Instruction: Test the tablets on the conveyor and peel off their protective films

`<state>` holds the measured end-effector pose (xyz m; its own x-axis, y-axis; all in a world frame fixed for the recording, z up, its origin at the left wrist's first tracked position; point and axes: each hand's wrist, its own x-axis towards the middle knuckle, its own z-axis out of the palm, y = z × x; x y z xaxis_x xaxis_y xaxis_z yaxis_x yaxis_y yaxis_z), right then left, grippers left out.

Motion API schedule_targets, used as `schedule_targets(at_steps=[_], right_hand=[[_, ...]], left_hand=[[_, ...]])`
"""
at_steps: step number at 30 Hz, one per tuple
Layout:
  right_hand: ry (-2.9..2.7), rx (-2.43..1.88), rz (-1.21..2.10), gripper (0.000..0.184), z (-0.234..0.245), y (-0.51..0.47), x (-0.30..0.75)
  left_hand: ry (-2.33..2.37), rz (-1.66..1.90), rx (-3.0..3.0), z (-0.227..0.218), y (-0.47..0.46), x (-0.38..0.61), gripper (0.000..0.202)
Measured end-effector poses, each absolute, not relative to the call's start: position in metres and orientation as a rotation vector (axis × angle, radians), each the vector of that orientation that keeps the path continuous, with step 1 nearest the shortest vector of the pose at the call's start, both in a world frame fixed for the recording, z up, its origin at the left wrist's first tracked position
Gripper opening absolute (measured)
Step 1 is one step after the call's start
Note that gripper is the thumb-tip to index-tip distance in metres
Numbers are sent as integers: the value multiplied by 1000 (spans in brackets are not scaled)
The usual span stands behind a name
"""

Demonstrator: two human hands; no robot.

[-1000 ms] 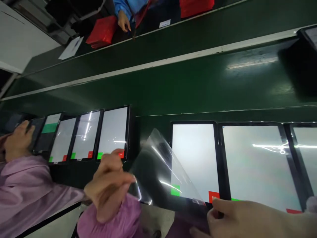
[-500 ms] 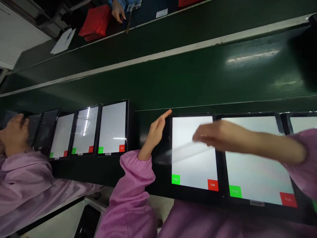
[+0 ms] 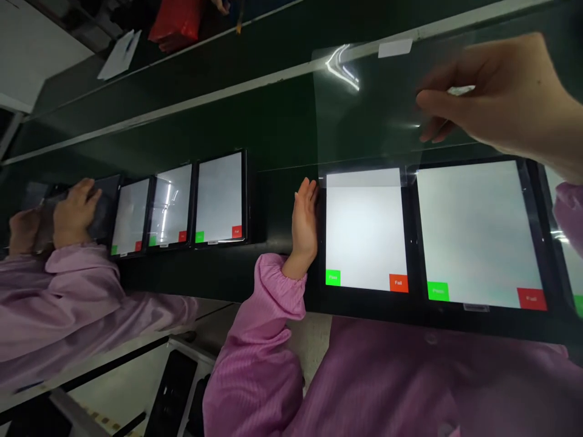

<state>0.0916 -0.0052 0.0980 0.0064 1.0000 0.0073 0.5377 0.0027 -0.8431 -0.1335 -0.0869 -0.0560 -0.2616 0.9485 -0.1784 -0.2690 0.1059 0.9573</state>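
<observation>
My right hand (image 3: 496, 91) pinches the right side of a clear plastic film (image 3: 364, 121), which carries a white tab (image 3: 395, 48) at its top. The film hangs over the green bench, its lower end overlapping the top of a lit tablet (image 3: 364, 230). Along that tablet's left edge stands my left hand (image 3: 305, 221), fingers stretched out and pressed to nothing else. The tablet shows a white screen with a green Pass box and a red Fail box. A second lit tablet (image 3: 480, 230) lies to its right, under my right forearm's side.
Several more tablets (image 3: 219, 197) lie in a row on the left, some lit, some dark. A co-worker's hands (image 3: 75, 215) are over the dark ones. Across the green bench (image 3: 273, 133) are a red bag (image 3: 175, 24) and white papers (image 3: 119, 54).
My right hand has risen up and to the right, lifting the film from low across the tablet to above its top. My left hand has turned more upright beside the tablet. The view has shifted.
</observation>
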Motion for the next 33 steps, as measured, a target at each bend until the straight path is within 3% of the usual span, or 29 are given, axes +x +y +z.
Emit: schedule_targets(at_steps=[6, 11, 17, 27, 31, 33], right_hand=[[-1621, -1699, 803, 9, 105, -33, 86], [-1713, -1809, 769, 29, 111, -51, 80], [-1754, -1838, 744, 39, 109, -67, 76], [-1817, -1453, 939, 9, 77, -73, 103], [-1881, -1404, 1024, 7, 67, -81, 116], [-1918, -1407, 1059, 21, 61, -82, 123]], left_hand=[[1259, 1436, 784, -59, -86, -136, 58], [1257, 1465, 849, -62, -94, -138, 54], [1248, 1499, 927, -64, -101, -136, 51], [1280, 1449, 909, -58, -127, -134, 49], [1308, 1366, 957, -57, -151, -140, 51], [1313, 1343, 982, -57, -164, -142, 52]])
